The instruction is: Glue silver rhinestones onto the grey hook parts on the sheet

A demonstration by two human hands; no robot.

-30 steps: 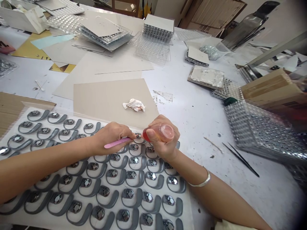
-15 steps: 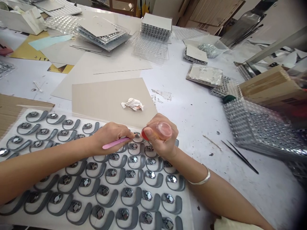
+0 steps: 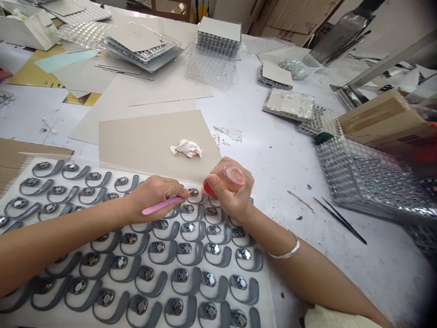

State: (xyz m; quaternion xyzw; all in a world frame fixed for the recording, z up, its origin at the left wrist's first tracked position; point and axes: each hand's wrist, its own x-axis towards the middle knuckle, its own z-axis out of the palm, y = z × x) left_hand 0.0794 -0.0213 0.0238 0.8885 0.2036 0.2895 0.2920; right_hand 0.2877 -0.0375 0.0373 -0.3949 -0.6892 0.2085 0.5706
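Observation:
Rows of grey curved pieces (image 3: 186, 278), each with a round faceted silver stone setting, lie on a pale sheet (image 3: 269, 296) below me. My left hand (image 3: 157, 193) is closed around a pink-handled tool (image 3: 162, 206), whose thin tip points right at a piece (image 3: 194, 192) in the back row. Gripped in my right hand (image 3: 235, 196) is a small translucent squeeze bottle (image 3: 232, 177) with a red cap, tilted so its nozzle end faces that same piece. Whether either tip touches it I cannot tell.
A crumpled white tissue (image 3: 186, 148) lies on grey cardboard (image 3: 150, 136) beyond my hands. Black tweezers (image 3: 341, 221) and a thin stick (image 3: 302, 201) lie to the right, near stacked clear trays of stones (image 3: 382, 182). Packed trays (image 3: 218, 38) stand at the back.
Both hands hold nearly the same place with the tool and bottle. The whole view has shifted slightly, so background things appear a little further left.

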